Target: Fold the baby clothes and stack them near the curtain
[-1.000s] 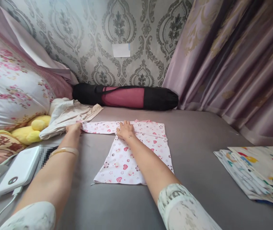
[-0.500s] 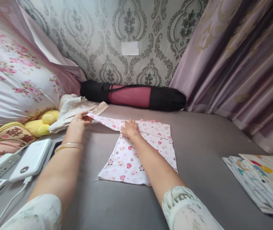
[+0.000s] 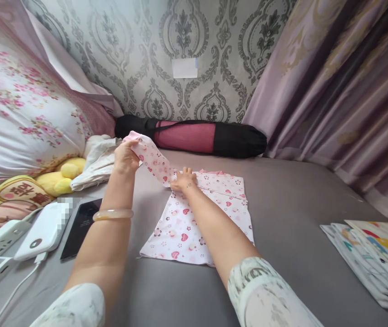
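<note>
A white shirt with pink hearts and flowers lies partly folded on the grey bed sheet. My left hand is closed on the cuff end of its sleeve and holds it raised off the bed, so that the sleeve slopes down to the shoulder. At that shoulder my right hand rests on the cloth, fingers spread and pressing down. My right forearm covers part of the shirt's body.
A black and pink mat bag lies along the wall. On the left are a phone, a white power bank, a power strip, a yellow plush toy and crumpled clothing. Folded cloths lie at right.
My left hand has lifted the sleeve end up and to the right, and more of the phone shows. My right hand stays on the shoulder of the shirt.
</note>
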`<state>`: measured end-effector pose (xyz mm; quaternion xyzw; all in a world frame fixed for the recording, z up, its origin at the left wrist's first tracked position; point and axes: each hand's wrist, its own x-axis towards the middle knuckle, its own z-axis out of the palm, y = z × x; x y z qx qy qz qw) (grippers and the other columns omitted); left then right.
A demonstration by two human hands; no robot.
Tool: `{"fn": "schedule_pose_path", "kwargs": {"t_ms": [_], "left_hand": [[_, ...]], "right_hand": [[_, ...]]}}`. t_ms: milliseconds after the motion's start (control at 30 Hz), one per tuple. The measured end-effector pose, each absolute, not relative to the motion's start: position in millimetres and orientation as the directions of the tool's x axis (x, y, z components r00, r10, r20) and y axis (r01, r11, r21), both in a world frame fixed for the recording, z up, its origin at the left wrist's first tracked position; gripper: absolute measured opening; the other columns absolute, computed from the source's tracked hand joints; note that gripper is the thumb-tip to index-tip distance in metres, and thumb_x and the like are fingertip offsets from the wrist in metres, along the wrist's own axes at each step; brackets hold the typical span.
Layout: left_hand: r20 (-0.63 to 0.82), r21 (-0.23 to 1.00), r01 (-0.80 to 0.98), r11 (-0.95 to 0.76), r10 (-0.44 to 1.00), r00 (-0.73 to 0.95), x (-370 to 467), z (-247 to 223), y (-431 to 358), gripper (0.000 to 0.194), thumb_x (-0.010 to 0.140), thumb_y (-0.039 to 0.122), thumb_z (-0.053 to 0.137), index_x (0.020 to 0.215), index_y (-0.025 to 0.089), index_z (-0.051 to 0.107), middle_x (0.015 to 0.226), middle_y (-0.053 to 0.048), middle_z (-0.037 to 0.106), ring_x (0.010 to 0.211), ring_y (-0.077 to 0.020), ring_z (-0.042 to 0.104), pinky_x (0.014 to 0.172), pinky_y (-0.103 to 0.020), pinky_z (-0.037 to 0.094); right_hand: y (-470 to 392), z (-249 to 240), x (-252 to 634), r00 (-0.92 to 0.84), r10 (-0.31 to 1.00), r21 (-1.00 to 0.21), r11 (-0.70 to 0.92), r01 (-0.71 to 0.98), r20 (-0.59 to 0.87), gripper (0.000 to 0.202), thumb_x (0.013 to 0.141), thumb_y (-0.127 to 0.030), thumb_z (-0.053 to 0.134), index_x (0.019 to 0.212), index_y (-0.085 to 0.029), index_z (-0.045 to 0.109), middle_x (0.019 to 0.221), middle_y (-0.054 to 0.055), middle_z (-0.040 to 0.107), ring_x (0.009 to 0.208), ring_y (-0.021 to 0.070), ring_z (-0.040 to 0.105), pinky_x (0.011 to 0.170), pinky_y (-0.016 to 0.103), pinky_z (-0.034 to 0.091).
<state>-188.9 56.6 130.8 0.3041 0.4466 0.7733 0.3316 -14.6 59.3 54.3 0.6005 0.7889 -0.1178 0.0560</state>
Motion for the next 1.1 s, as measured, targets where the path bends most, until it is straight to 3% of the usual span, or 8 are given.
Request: {"fn": "schedule_pose_path", "kwargs": {"t_ms": [167, 300, 400, 533, 633, 733, 900, 1100], "left_hand": [[0.061, 0.889, -0.278, -0.365, 0.695, -0.717, -146, 137, 63, 0.022, 0.062, 0.003, 0.057, 0.075, 0.017, 0.045, 0.071, 0.004, 0.055, 0.067, -0.0095, 0.060, 0.070, -0.024, 0.053], [0.136, 0.937, -0.136, -0.322, 0.695, -0.706, -106, 130, 66, 0.021, 0.066, 0.012, 0.061, 0.081, 0.018, 0.048, 0.074, 0.003, 0.056, 0.072, -0.0121, 0.062, 0.068, -0.024, 0.052], [0.229, 0.953, 0.003, -0.302, 0.716, -0.660, -70, 114, 68, 0.022, 0.070, 0.020, 0.064, 0.085, 0.018, 0.049, 0.079, 0.002, 0.058, 0.078, -0.0141, 0.062, 0.073, -0.026, 0.051], [0.308, 0.948, 0.116, -0.297, 0.756, -0.578, -18, 88, 63, 0.018, 0.076, 0.024, 0.062, 0.085, 0.019, 0.047, 0.081, 0.000, 0.059, 0.082, -0.0153, 0.060, 0.077, -0.027, 0.049], [0.322, 0.947, 0.169, -0.274, 0.813, -0.486, 14, 68, 54, 0.016, 0.080, 0.024, 0.060, 0.083, 0.020, 0.045, 0.075, 0.002, 0.055, 0.075, -0.0141, 0.057, 0.073, -0.027, 0.047], [0.316, 0.946, 0.187, -0.264, 0.877, -0.362, 33, 49, 43, 0.017, 0.080, 0.025, 0.061, 0.082, 0.020, 0.045, 0.073, 0.003, 0.053, 0.071, -0.0130, 0.056, 0.071, -0.027, 0.047], [0.248, 0.960, 0.157, -0.234, 0.966, -0.075, 35, 36, 29, 0.020, 0.085, 0.038, 0.060, 0.091, 0.020, 0.054, 0.087, -0.003, 0.066, 0.086, -0.0174, 0.063, 0.079, -0.031, 0.050], [0.317, 0.891, 0.413, -0.187, 0.909, -0.271, -6, 41, 32, 0.019, 0.092, 0.030, 0.045, 0.099, 0.020, 0.059, 0.104, -0.007, 0.069, 0.103, -0.0198, 0.063, 0.094, -0.034, 0.047]], "right_hand": [[57, 58, 17, -0.395, 0.904, -0.334, 0.327, 0.884, -0.161, 0.061, 0.092, -0.049, 0.042, 0.145, -0.020, 0.042, 0.149, 0.015, 0.039, 0.137, 0.0323, 0.034, 0.107, 0.047, 0.032], [52, 55, 55, -0.382, 0.924, -0.553, 0.314, 0.771, -0.007, 0.055, 0.097, -0.038, 0.031, 0.149, -0.020, 0.037, 0.152, 0.008, 0.039, 0.139, 0.0205, 0.035, 0.112, 0.034, 0.029], [41, 52, 83, -0.253, 0.965, -0.763, 0.115, 0.636, -0.065, 0.054, 0.100, -0.038, 0.018, 0.145, -0.019, 0.041, 0.145, 0.010, 0.049, 0.132, 0.0196, 0.046, 0.106, 0.035, 0.037], [29, 51, 117, -0.193, 0.953, -0.964, -0.203, 0.173, -0.235, 0.056, 0.102, -0.035, 0.008, 0.142, -0.014, 0.041, 0.135, 0.017, 0.056, 0.113, 0.0203, 0.062, 0.092, 0.037, 0.050], [25, 48, 135, -0.108, 0.938, -0.895, -0.347, -0.280, -0.330, 0.045, 0.102, -0.034, 0.019, 0.131, -0.014, 0.048, 0.116, 0.017, 0.066, 0.094, 0.0195, 0.067, 0.083, 0.035, 0.054], [24, 44, 146, -0.080, 0.908, -0.743, -0.385, -0.548, -0.412, 0.038, 0.101, -0.041, 0.031, 0.116, -0.015, 0.054, 0.090, 0.010, 0.069, 0.079, 0.0185, 0.068, 0.075, 0.032, 0.056], [23, 40, 149, -0.143, 0.917, -0.669, -0.372, -0.643, -0.372, 0.043, 0.099, -0.052, 0.033, 0.101, -0.019, 0.060, 0.076, 0.005, 0.068, 0.077, 0.0204, 0.068, 0.073, 0.035, 0.057], [29, 34, 146, 0.009, 0.906, -0.728, -0.333, -0.600, -0.423, 0.009, 0.092, -0.022, 0.054, 0.096, -0.017, 0.060, 0.077, 0.004, 0.070, 0.080, 0.0193, 0.069, 0.078, 0.038, 0.058]]}}
